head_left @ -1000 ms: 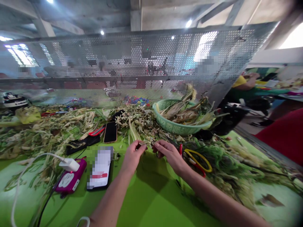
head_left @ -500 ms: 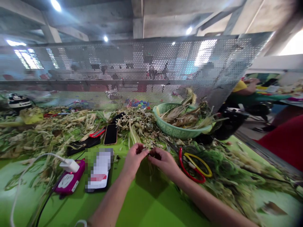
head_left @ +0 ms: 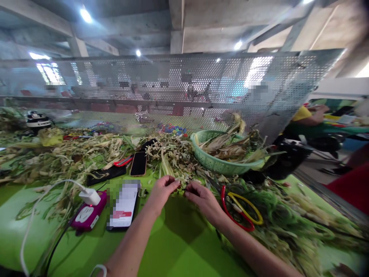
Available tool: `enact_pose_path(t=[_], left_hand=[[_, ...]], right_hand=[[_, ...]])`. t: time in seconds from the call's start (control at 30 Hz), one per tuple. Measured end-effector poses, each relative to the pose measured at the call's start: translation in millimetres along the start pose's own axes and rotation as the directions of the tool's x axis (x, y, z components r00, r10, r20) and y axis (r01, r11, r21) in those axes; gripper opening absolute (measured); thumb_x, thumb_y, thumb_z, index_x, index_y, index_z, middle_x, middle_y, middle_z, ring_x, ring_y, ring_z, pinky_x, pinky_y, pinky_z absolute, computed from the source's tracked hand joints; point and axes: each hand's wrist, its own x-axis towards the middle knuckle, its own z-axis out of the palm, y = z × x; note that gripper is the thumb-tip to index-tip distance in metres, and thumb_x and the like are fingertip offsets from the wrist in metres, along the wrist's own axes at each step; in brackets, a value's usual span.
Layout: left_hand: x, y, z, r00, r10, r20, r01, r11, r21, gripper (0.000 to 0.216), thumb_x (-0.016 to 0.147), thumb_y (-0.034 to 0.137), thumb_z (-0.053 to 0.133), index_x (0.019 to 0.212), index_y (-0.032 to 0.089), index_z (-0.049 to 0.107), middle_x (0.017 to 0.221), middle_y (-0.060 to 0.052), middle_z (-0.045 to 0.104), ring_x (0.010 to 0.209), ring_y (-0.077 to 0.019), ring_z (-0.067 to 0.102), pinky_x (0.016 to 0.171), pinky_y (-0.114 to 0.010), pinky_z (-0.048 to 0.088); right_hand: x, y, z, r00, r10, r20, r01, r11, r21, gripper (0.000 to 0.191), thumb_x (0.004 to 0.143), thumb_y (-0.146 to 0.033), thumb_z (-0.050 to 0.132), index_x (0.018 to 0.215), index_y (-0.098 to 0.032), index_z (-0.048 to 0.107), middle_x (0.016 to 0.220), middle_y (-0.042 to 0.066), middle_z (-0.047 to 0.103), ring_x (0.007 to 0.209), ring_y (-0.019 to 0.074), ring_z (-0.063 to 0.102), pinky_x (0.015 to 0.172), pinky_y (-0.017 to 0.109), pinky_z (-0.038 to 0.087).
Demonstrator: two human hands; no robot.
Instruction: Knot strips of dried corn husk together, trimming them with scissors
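Observation:
Both hands meet over the green table at the near edge of a heap of dried leaves and stalks. My left hand is closed, thumb and fingers pinched on a small pale plant piece. My right hand is closed too, pinching a thin dark strand just right of the left fingertips. What sits between the two pinches is too small to name. Scissors with red and yellow handles lie just right of my right wrist.
A green plastic basket of husks stands behind the hands. Left are a phone, a dark phone, a pink power strip with a white charger. A perforated metal screen closes the back. Another person sits far right.
The hands have drawn closer together, fingertips now almost touching. The view has shifted slightly down and left; the scissors are more exposed beside the right wrist.

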Motion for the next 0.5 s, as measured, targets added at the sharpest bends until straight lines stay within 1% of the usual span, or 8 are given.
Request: enact_pose_path(t=[0.17,0.23,0.27,0.33,0.4,0.43,0.47,0.5], left_hand=[[-2.5,5.0,-1.9,0.995,-0.102,-0.018,0.101,0.994,-0.051,0.037,0.073,0.051,0.064,0.085,0.016,0.067,0.078,-0.004,0.066,0.070,-0.0160,0.058,0.066,-0.028,0.043],[-2.6,4.4,-4.6,0.995,-0.091,-0.045,0.089,0.995,-0.043,0.038,0.076,0.052,0.061,0.087,0.016,0.066,0.081,-0.005,0.066,0.072,-0.0163,0.058,0.066,-0.028,0.042],[-2.7,5.0,-5.8,0.996,-0.051,-0.079,0.050,0.999,-0.019,0.036,0.077,0.051,0.060,0.086,0.017,0.066,0.081,-0.005,0.065,0.073,-0.0160,0.057,0.066,-0.028,0.042],[-4.1,11.6,-5.6,0.980,0.090,-0.176,-0.081,0.995,0.059,0.029,0.078,0.046,0.060,0.079,0.018,0.063,0.075,-0.002,0.061,0.072,-0.0149,0.055,0.067,-0.027,0.039],[-9.4,28.2,0.0,0.934,0.245,-0.259,-0.219,0.968,0.125,0.024,0.080,0.042,0.060,0.071,0.020,0.057,0.066,0.001,0.052,0.067,-0.0138,0.050,0.066,-0.027,0.037],[-14.8,39.3,5.1,0.924,0.277,-0.262,-0.254,0.960,0.119,0.024,0.081,0.040,0.059,0.069,0.021,0.055,0.064,0.002,0.050,0.066,-0.0138,0.048,0.065,-0.027,0.036],[-22.7,50.5,11.3,0.932,0.283,-0.229,-0.271,0.959,0.081,0.023,0.082,0.039,0.058,0.068,0.021,0.054,0.065,0.001,0.050,0.066,-0.0142,0.047,0.066,-0.028,0.036],[-33.6,59.6,17.9,0.952,0.274,-0.135,-0.273,0.962,0.027,0.022,0.084,0.038,0.057,0.069,0.022,0.055,0.068,0.000,0.052,0.069,-0.0146,0.049,0.068,-0.028,0.037]], right_hand=[[-0.3,0.5,3.3,1.000,-0.014,-0.006,0.014,0.999,0.043,0.014,0.079,-0.030,0.058,0.071,-0.020,0.053,0.066,-0.003,0.048,0.065,0.0142,0.045,0.061,0.025,0.034],[0.1,0.0,4.2,1.000,-0.006,-0.006,0.007,0.997,0.074,0.016,0.079,-0.032,0.058,0.071,-0.019,0.053,0.065,-0.003,0.048,0.064,0.0139,0.045,0.060,0.025,0.034],[0.3,0.0,4.4,1.000,0.002,-0.004,-0.002,0.995,0.097,0.018,0.079,-0.034,0.058,0.070,-0.019,0.053,0.065,-0.003,0.048,0.063,0.0137,0.045,0.059,0.025,0.034],[0.8,0.9,4.5,0.999,0.039,0.000,-0.039,0.986,0.164,0.020,0.078,-0.036,0.059,0.070,-0.019,0.053,0.063,-0.002,0.048,0.060,0.0129,0.044,0.056,0.025,0.033],[1.8,3.1,3.9,0.995,0.097,-0.003,-0.094,0.967,0.235,0.023,0.077,-0.038,0.060,0.070,-0.018,0.053,0.060,-0.003,0.047,0.056,0.0117,0.041,0.052,0.024,0.030],[2.6,4.4,3.3,0.992,0.124,-0.009,-0.117,0.958,0.262,0.023,0.077,-0.039,0.061,0.070,-0.018,0.053,0.059,-0.003,0.046,0.054,0.0111,0.040,0.050,0.024,0.029],[3.6,5.8,2.6,0.990,0.142,-0.019,-0.131,0.951,0.281,0.024,0.076,-0.040,0.061,0.069,-0.018,0.053,0.058,-0.003,0.045,0.052,0.0107,0.038,0.049,0.024,0.028],[4.9,7.1,1.9,0.988,0.150,-0.029,-0.135,0.946,0.295,0.025,0.075,-0.040,0.062,0.068,-0.018,0.052,0.057,-0.004,0.045,0.052,0.0107,0.038,0.049,0.024,0.027]])
